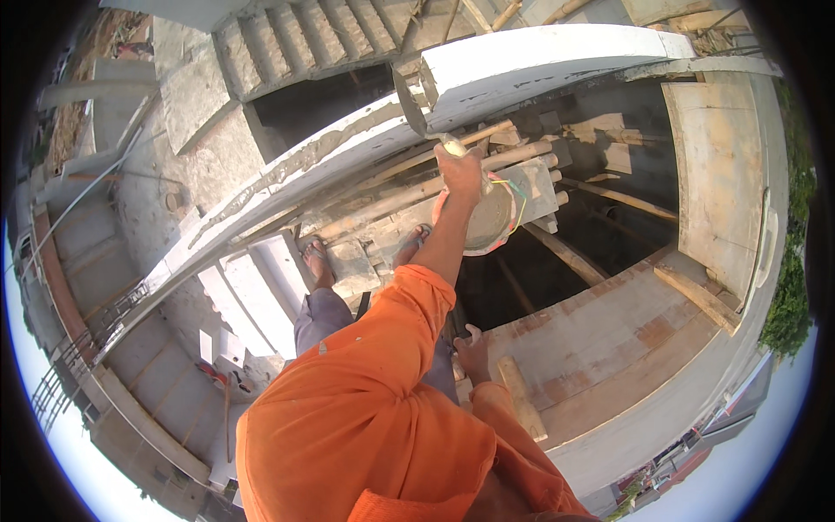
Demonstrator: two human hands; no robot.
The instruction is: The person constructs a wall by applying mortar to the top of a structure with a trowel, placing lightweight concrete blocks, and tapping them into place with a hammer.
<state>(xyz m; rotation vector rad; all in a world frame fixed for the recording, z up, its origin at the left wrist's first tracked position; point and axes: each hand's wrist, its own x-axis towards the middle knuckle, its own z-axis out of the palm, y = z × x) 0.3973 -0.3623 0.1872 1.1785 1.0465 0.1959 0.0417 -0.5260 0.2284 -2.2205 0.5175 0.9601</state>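
Observation:
My left hand point(462, 174), at the end of an outstretched arm, is closed round the pale handle of a trowel point(409, 106). The trowel's blade stands on edge at the mortar-smeared end of a long white block point(539, 70) on top of the curved wall. Left of the blade, a bed of grey mortar point(300, 157) runs along the wall top. Just below that hand sits a round pan of mortar point(491, 217) with a coloured rim, partly covered by my forearm. My right hand point(472, 355) hangs low near my leg, fingers apart and holding nothing.
My sandalled feet stand on planks beside bamboo poles point(383, 213). A dark opening point(522, 283) with crossing timbers lies to the right, bordered by a boarded ledge point(600, 339). White blocks point(252, 287) are stacked at left. Concrete stairs point(300, 43) rise beyond the wall.

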